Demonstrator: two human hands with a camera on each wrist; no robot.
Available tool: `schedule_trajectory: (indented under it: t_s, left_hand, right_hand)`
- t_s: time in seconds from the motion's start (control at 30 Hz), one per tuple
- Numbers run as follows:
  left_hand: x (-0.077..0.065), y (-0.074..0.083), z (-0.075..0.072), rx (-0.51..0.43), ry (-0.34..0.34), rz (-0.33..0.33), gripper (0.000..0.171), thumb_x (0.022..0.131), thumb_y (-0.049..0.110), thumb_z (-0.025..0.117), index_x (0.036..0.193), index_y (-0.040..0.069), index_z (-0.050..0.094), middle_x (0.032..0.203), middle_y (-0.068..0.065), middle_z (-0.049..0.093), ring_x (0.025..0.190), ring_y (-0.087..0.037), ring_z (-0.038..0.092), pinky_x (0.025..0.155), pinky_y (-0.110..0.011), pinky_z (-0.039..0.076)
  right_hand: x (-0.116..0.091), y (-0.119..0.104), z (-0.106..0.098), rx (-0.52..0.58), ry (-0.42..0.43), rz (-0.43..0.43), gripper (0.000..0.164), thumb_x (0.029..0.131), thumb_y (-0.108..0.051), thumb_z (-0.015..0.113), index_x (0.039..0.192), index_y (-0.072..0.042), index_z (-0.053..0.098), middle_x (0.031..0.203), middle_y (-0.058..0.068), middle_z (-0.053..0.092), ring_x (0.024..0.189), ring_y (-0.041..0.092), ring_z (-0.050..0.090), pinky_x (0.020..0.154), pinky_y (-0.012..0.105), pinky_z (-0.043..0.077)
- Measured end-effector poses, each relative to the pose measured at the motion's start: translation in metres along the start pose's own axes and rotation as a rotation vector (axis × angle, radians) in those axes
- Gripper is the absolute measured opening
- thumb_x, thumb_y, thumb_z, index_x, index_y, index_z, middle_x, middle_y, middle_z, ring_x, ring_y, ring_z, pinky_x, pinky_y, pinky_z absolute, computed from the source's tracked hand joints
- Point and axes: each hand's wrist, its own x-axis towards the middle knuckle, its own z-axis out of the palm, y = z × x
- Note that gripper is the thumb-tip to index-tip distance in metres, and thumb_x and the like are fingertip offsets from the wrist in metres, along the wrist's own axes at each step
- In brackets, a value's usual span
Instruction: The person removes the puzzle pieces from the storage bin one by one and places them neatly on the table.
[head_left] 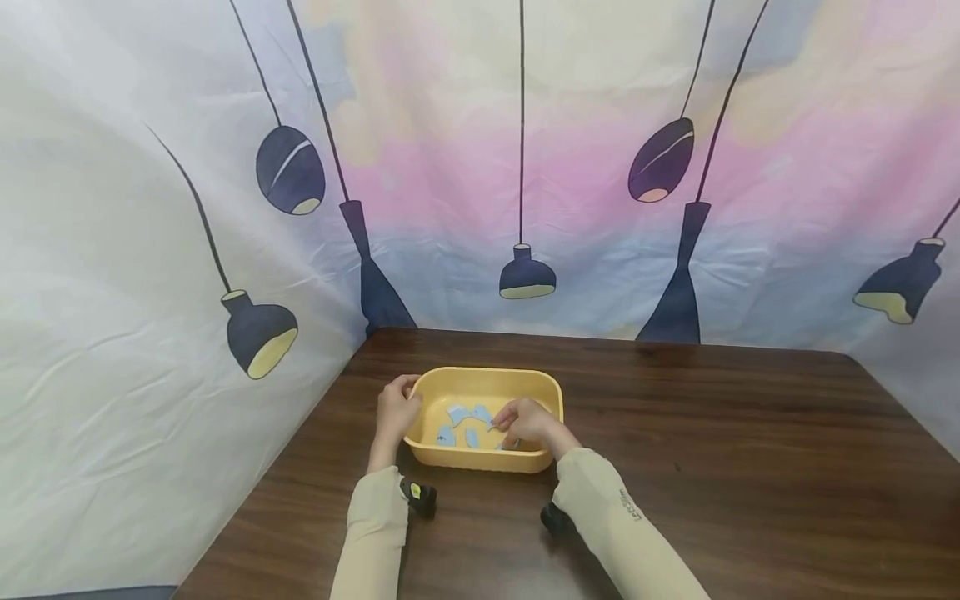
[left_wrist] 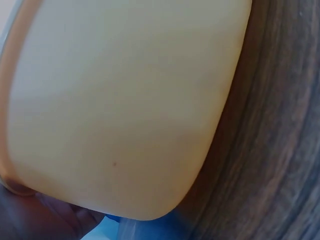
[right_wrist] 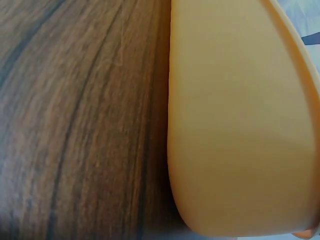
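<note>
A yellow plastic basin [head_left: 483, 457] stands on the table with several torn-looking light blue pieces [head_left: 471, 437] lying on its floor. My left hand [head_left: 397, 410] holds the basin's left rim, the thumb on the inner side; in the left wrist view part of that hand [left_wrist: 55, 217] shows below the basin's rim. Over the right wall, my right hand [head_left: 528, 419] reaches down into the basin, its fingers spread apart close over the blue pieces at the right. The basin's outer wall [right_wrist: 240, 130] fills much of the right wrist view, where the right hand is hidden.
The basin sits on a dark brown wood-grain table [head_left: 712, 467]. Behind and to the left hangs a pale fabric backdrop [head_left: 450, 192] printed with dark lamps. Black wrist devices [head_left: 420, 497] show beneath both cream sleeves [head_left: 375, 525].
</note>
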Motion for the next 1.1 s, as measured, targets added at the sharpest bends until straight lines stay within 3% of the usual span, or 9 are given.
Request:
schedule_trajectory:
  t_s: [0.27,0.4,0.57,0.8,1.0,1.1]
  left_hand:
    - [-0.0008,-0.0005,-0.0011,-0.039,0.011,0.005,0.031,0.083,0.002,0.055,0.111,-0.004,0.067,0.076,-0.007,0.052,0.068,-0.018,0.047,0.058,-0.025,0.038]
    - [0.0007,0.0001,-0.0003,-0.014,-0.007,-0.035,0.032,0.085,0.002,0.055,0.115,-0.002,0.067,0.079,-0.008,0.053,0.07,-0.018,0.048,0.06,-0.025,0.039]
    - [0.0014,0.0009,-0.0008,0.007,-0.018,-0.04,0.032,0.086,0.002,0.056,0.116,-0.002,0.066,0.08,-0.007,0.052,0.071,-0.017,0.048,0.06,-0.024,0.038]
    - [0.0022,-0.0017,0.0,-0.002,-0.028,-0.043,0.033,0.086,0.003,0.057,0.117,-0.002,0.065,0.081,-0.007,0.051,0.074,-0.018,0.048,0.062,-0.025,0.038]
    - [0.0028,-0.0024,0.0007,-0.008,-0.025,-0.048,0.032,0.086,0.003,0.057,0.117,-0.001,0.065,0.083,-0.007,0.051,0.076,-0.019,0.048,0.064,-0.025,0.038]
    - [0.003,-0.0028,0.001,-0.01,-0.023,-0.047,0.032,0.086,0.003,0.057,0.117,-0.001,0.065,0.083,-0.008,0.051,0.076,-0.019,0.048,0.063,-0.025,0.039]
  right_hand:
    - [0.0002,0.001,0.0012,-0.066,-0.087,-0.042,0.036,0.075,0.025,0.046,0.096,0.003,0.066,0.104,0.013,0.066,0.096,0.022,0.062,0.071,0.028,0.054]
    - [0.0001,0.0017,0.0005,-0.132,-0.134,-0.066,0.038,0.075,0.024,0.045,0.096,0.002,0.068,0.1,0.011,0.067,0.094,0.018,0.061,0.072,0.024,0.05]
    - [0.0012,0.0025,-0.0019,-0.245,-0.207,-0.157,0.041,0.074,0.021,0.043,0.097,0.001,0.069,0.094,0.01,0.069,0.09,0.015,0.061,0.077,0.023,0.049]
    - [0.0002,0.0044,-0.0032,-0.29,-0.245,-0.221,0.035,0.077,0.02,0.045,0.095,0.001,0.068,0.092,0.011,0.068,0.09,0.018,0.063,0.083,0.026,0.052]
    - [-0.0005,0.0045,-0.0009,-0.309,-0.219,-0.232,0.032,0.078,0.019,0.047,0.088,0.0,0.07,0.082,0.009,0.067,0.106,0.028,0.065,0.092,0.034,0.049]
    - [-0.0005,0.0045,0.0001,-0.297,-0.215,-0.231,0.031,0.078,0.019,0.046,0.088,0.002,0.07,0.082,0.012,0.068,0.122,0.033,0.059,0.108,0.041,0.042]
